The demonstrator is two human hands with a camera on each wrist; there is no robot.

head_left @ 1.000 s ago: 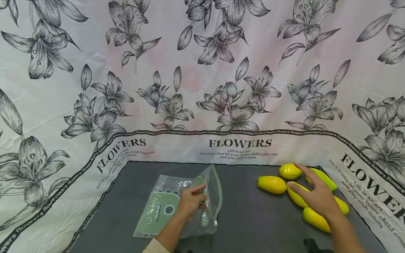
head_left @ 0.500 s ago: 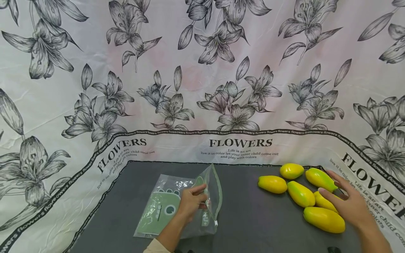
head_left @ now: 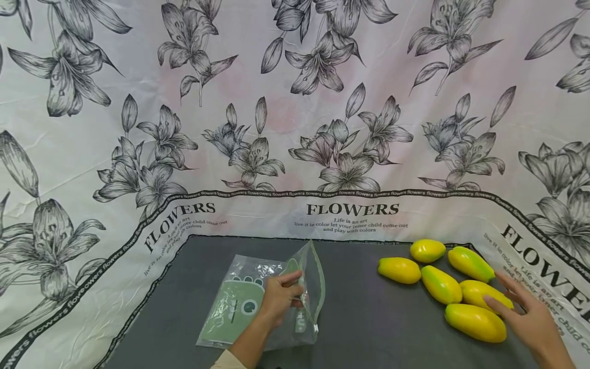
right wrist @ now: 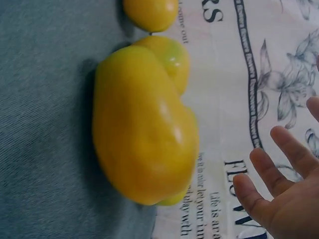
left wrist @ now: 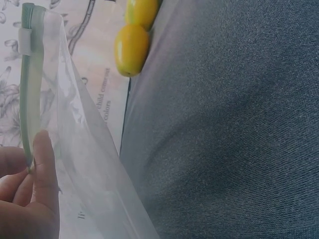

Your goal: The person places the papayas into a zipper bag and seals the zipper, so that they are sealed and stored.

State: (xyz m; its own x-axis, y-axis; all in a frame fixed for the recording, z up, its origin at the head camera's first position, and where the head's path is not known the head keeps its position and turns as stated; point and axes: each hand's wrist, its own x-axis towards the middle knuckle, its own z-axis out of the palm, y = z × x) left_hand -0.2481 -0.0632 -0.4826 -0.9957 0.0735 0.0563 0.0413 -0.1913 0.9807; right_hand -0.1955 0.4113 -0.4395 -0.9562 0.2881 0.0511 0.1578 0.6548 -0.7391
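Observation:
In the head view my left hand (head_left: 278, 298) pinches the mouth edge of a clear zip bag (head_left: 218, 312) with a green cartoon face. The mouth gapes toward the right, and a white slider (left wrist: 24, 41) sits on its green strip. My right hand (head_left: 530, 315) has its fingers spread and holds nothing. It is at the right side of a group of yellow, green-tinged mango-like fruits, nearest the middle-right fruit (head_left: 484, 294) and the front fruit (head_left: 476, 323). In the right wrist view a large fruit (right wrist: 142, 129) lies left of the spread fingers (right wrist: 269, 172).
Others in the group are a left fruit (head_left: 399, 270), a back fruit (head_left: 427, 250), a back-right fruit (head_left: 470, 263) and a central fruit (head_left: 441, 285). They lie on a dark grey tabletop (head_left: 355, 307). Behind hangs a white flower-printed cloth (head_left: 276, 118), which also borders the sides.
My right hand has moved from above the fruits to their right side and a little toward the front, uncovering them. My left hand keeps its hold on the bag in the same spot.

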